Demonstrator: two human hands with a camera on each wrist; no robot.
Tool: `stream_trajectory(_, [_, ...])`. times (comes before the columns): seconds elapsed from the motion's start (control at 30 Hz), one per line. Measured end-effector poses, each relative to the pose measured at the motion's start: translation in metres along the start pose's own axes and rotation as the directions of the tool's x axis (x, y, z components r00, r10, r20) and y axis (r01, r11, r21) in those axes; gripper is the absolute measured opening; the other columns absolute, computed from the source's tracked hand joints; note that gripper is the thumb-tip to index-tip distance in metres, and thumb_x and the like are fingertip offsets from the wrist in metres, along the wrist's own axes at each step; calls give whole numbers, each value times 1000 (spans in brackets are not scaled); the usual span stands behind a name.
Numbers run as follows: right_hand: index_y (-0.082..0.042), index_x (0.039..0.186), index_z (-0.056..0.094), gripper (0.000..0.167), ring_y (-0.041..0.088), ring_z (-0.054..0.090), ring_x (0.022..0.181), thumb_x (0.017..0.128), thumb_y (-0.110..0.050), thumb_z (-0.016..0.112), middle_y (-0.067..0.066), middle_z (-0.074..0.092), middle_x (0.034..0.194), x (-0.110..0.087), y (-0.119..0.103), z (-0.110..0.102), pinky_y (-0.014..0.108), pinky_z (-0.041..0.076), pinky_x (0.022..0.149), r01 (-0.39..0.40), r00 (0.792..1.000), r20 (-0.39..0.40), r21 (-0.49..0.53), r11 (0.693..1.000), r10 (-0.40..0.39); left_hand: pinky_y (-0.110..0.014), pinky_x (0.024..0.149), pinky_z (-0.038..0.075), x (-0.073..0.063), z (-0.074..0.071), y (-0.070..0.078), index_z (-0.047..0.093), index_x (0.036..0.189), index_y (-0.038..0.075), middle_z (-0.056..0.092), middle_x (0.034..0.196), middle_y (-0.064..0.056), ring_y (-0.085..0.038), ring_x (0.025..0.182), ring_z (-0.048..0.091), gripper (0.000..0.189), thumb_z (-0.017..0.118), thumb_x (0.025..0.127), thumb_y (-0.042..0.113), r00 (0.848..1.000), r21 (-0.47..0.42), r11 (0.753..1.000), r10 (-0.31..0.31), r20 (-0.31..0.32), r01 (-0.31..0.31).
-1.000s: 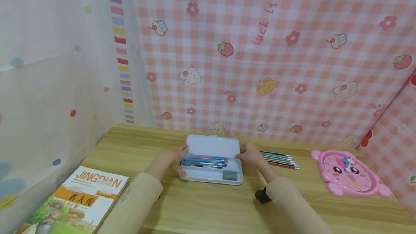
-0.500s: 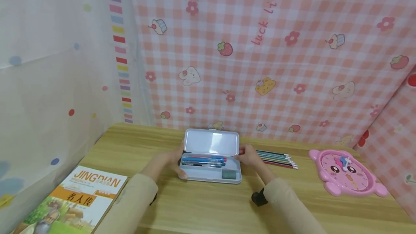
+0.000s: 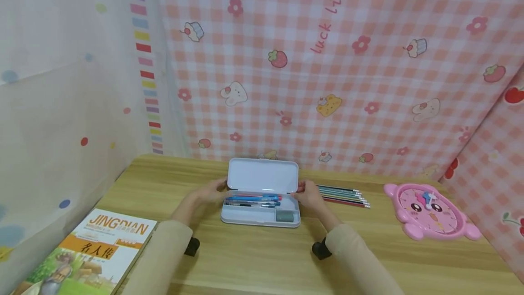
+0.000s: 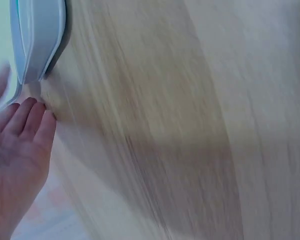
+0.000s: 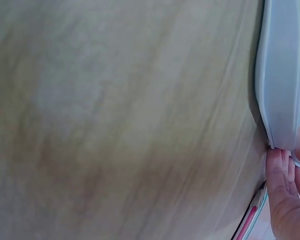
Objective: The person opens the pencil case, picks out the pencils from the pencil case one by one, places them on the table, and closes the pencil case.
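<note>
A pale pencil case (image 3: 260,223) lies open on the table, its lid (image 3: 263,175) raised at the back. Inside are several blue and dark pens (image 3: 254,200) and a grey-green eraser (image 3: 284,216) in the front right compartment. My left hand (image 3: 210,191) is at the case's left end by the hinge; in the left wrist view its fingers (image 4: 27,117) extend loosely beside the back corner, thumb apart and blurred. My right hand (image 3: 309,195) holds the right back corner, thumb in front and fingers (image 5: 276,167) behind; part of this grip is hidden.
Several pencils (image 3: 341,195) lie side by side just right of my right hand. A pink toy clock (image 3: 431,211) is farther right. At the front left lies a book (image 3: 88,256). A checked cloth (image 3: 348,76) hangs behind the wooden table (image 3: 245,258).
The lid stands more upright than a second ago. My left thumb has come off the case's front left side, and that hand has drawn slightly back. The view has shifted a little.
</note>
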State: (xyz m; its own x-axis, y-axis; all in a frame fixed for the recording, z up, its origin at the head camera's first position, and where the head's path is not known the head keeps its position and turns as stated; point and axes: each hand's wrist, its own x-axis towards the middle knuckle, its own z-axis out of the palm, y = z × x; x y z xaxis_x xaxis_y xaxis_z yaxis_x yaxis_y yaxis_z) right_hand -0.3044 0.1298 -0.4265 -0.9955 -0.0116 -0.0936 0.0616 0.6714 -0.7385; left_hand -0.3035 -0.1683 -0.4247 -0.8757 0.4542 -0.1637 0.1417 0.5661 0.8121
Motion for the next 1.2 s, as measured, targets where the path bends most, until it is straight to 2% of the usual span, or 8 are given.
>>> stream_trajectory(0.07, [8,110,51,31,23,54,87,84,-6,63,19,57,99,0,0,0,31,51,76,-1,1000,-1,-2,1000,1,-49,109,27,10,2,-15,28,140,-4,36,141,-26,-39,133,31,53,49,93,8,996,-1,1000,7,-84,-7])
stream_trajectory(0.2, [6,112,50,33,24,54,91,85,-7,62,19,57,102,0,0,2,32,51,79,-17,1000,2,8,1000,17,-31,94,47,71,4,-111,48,132,4,60,123,-14,-22,113,57,49,61,88,23,969,-29,990,132,-210,-141])
stream_trajectory(0.3, [5,113,49,33,24,54,91,85,-7,62,19,57,103,0,0,4,32,51,79,-22,1000,-3,18,1000,23,-24,79,52,104,7,-161,57,123,6,67,110,-9,-14,99,63,49,68,82,29,947,-82,979,157,-281,-186])
stream_trajectory(0.4, [5,114,48,34,23,53,90,85,-7,62,19,56,103,0,-1,5,31,50,78,-24,1000,-16,24,999,25,-31,82,53,82,9,-124,57,121,-1,67,109,-15,-21,100,64,44,67,83,19,949,-117,989,55,-310,-96])
stream_trajectory(0.53, [4,114,48,34,23,53,88,86,-8,62,18,56,102,0,-1,5,30,50,76,-33,999,-24,23,999,34,-35,86,51,31,14,-38,55,117,-12,63,110,-25,-32,104,61,37,62,85,6,937,-122,991,-95,-337,56])
stream_trajectory(0.63, [4,116,47,36,23,53,90,86,-10,62,18,56,104,-2,-1,4,31,50,77,-49,999,-14,22,999,49,-33,85,52,12,17,-10,56,114,-15,62,109,-27,-34,104,61,34,60,85,2,923,-134,989,-107,-368,62])
stream_trajectory(0.9, [7,127,45,54,33,56,107,93,-35,50,27,52,123,-4,-7,-7,40,50,89,-30,999,19,152,988,27,-35,88,51,7,21,-4,61,109,-12,65,106,-24,-33,104,61,27,60,85,2,887,-149,984,-155,-434,99])
stream_trajectory(1.2, [5,132,41,62,35,55,110,94,-44,41,29,50,124,2,-20,-18,42,49,91,-120,992,7,428,896,129,-34,86,52,4,22,1,63,106,-10,66,103,-23,-32,103,62,25,62,84,2,860,-185,975,-196,-471,121])
